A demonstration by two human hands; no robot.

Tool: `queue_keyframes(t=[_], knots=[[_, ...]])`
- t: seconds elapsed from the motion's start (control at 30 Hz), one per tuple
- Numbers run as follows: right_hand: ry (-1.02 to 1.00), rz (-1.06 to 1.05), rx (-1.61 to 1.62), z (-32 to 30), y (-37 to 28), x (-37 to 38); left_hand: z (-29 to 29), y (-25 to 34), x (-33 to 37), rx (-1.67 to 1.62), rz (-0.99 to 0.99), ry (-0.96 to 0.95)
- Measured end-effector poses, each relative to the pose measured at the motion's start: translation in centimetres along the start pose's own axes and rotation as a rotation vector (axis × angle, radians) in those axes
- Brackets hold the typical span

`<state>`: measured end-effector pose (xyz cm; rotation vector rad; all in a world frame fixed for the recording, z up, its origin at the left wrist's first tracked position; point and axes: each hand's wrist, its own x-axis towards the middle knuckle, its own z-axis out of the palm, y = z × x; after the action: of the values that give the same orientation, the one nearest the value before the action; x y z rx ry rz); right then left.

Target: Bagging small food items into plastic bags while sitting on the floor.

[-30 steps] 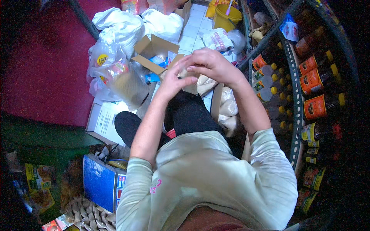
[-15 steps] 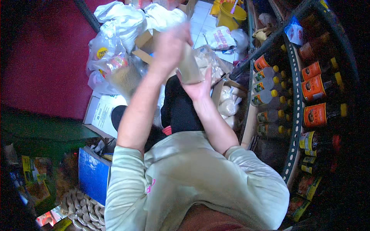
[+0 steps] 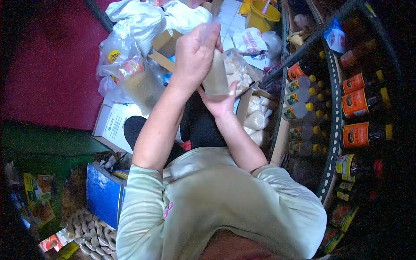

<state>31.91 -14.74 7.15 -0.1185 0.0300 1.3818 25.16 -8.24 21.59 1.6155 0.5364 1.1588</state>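
Observation:
A clear plastic bag of pale, grainy stuff (image 3: 216,80) hangs upright in front of me, above my legs. My left hand (image 3: 196,54) is closed round its gathered neck, and a loose plastic end sticks up past the fist. Under and behind the bag's lower end, my right hand (image 3: 223,102) cups it with the palm up. The right thumb stands apart on the right side, while the bag covers most of the fingers. Beyond the hands lies an open clear sack with white filled packets (image 3: 237,71).
A carton of filled bags (image 3: 256,115) stands to the right, beside shelves of yellow-capped bottles (image 3: 297,97). White sacks (image 3: 138,21) and a clear bag of brown grain (image 3: 141,86) lie to the left. A yellow bucket (image 3: 263,16) is at the far right.
The bag has become more upright and steadier. My left fist, blurred by motion before, is now sharper and slightly lower; the right palm remains under the bag.

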Motion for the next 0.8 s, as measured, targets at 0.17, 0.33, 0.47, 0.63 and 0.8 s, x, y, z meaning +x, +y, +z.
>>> queue_keyframes(t=[0.17,0.33,0.47,0.63,0.8], knots=[[0.159,0.057,0.016,2.8,0.6,-0.5,0.6,-4.3,-1.6,0.203,0.277,0.088],[0.182,0.001,-0.177,-2.9,-2.1,0.3,0.6,-3.0,-1.8,0.157,0.103,-0.014],[0.122,-0.233,-0.517,-5.1,-6.1,-0.4,0.9,-10.0,-5.4,0.37,0.309,-0.059],[-0.427,-0.364,-1.76,4.2,-8.7,-1.8,1.0,-10.2,-6.8,0.41,0.09,-0.279],[-0.801,-0.477,-2.163,7.6,-8.6,-0.4,0.6,-11.0,-6.9,0.319,0.2,-0.184]])
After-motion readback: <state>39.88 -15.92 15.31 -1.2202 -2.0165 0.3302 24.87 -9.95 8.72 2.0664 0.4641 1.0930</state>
